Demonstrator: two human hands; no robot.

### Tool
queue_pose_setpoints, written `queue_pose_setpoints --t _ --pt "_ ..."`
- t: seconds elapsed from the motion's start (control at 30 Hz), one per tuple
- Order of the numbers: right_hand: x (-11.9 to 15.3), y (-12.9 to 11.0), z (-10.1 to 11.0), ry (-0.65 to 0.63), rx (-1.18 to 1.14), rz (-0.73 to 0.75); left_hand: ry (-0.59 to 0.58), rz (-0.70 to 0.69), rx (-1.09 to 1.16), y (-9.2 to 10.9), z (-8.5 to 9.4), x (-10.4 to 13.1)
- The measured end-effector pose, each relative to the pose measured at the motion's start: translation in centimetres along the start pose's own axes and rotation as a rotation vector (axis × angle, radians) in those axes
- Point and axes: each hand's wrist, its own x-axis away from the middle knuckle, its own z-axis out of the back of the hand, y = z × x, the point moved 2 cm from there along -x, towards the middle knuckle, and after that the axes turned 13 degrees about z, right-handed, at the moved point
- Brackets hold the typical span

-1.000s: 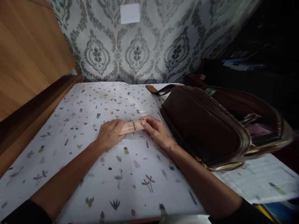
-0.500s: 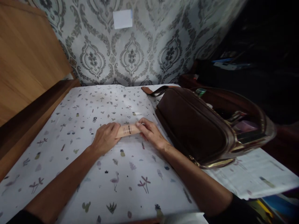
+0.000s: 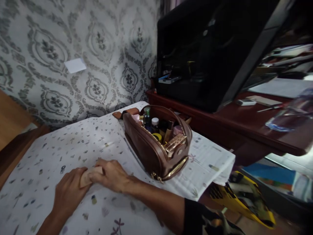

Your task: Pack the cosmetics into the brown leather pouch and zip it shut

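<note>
A single head-worn camera looks forward and down across the cloth-covered worktop (image 3: pixel 80 143), from a height that lets it see into the open top of the brown bag (image 3: pixel 146 148). The hands (image 3: pixel 112 176) are nearer the lens than the bag, below and left of it in the view. Beyond the bag the camera faces a patterned wall (image 3: pixel 105 55); the wide field also takes in a black screen (image 3: pixel 190 42) behind and to the right of the bag, and a dark red stand (image 3: pixel 244 133) farther right.

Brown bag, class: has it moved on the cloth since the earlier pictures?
No: the brown bag shows no shift either way against the patterned cloth beneath it.
</note>
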Motion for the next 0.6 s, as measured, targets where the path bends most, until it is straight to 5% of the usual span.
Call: queue_pose_setpoints --t 0.2,0.4,0.6 --pt "0.3 -0.4 -1.2 -0.078 0.115 0.198 -0.156 0.143 0.053 -2.4 -0.8 1.0" --pt "0.6 -0.9 -1.9 -0.138 0.257 0.318 -0.133 0.316 0.134 -6.2 -2.4 2.2" --pt "0.9 -1.7 -1.4 -0.024 0.247 0.389 -0.137 0.321 0.135 -5.1 -2.3 1.4"
